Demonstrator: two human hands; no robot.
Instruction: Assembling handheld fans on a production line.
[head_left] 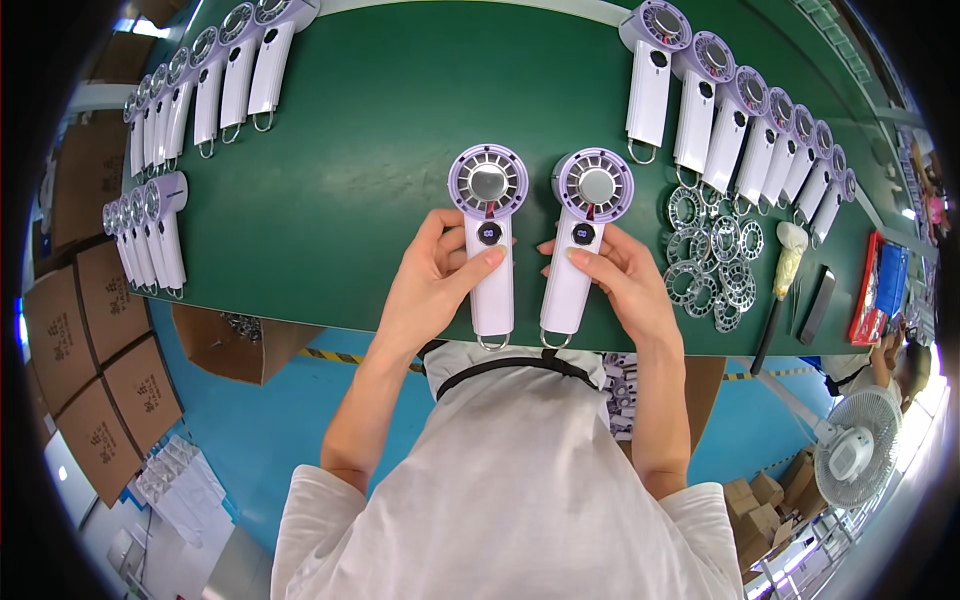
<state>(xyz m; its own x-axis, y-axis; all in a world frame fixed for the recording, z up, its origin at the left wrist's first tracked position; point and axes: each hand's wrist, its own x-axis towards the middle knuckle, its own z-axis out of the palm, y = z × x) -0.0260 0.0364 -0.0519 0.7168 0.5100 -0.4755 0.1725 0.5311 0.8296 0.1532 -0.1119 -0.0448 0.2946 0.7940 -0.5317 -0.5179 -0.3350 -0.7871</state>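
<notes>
Two white-and-lilac handheld fans lie side by side near the front edge of the green table, heads pointing away from me. My left hand (434, 275) is closed around the handle of the left handheld fan (491, 285), thumb by its small lit display. Likewise my right hand (622, 280) grips the right handheld fan (567, 285), its thumb just below the display. Both fan heads show a round silver centre, dark slots and a bit of red inside. A metal loop hangs from the bottom of each handle. Fingers behind the handles are partly hidden.
Rows of similar fans (238, 80) stand at the left, with more fans (727, 150) at the right. Silver rings (725, 240) are heaped right of my hand, beside a screwdriver (768, 335), a dark tool (818, 305) and a red tray (868, 290). A cardboard box (225, 355) sits below the table.
</notes>
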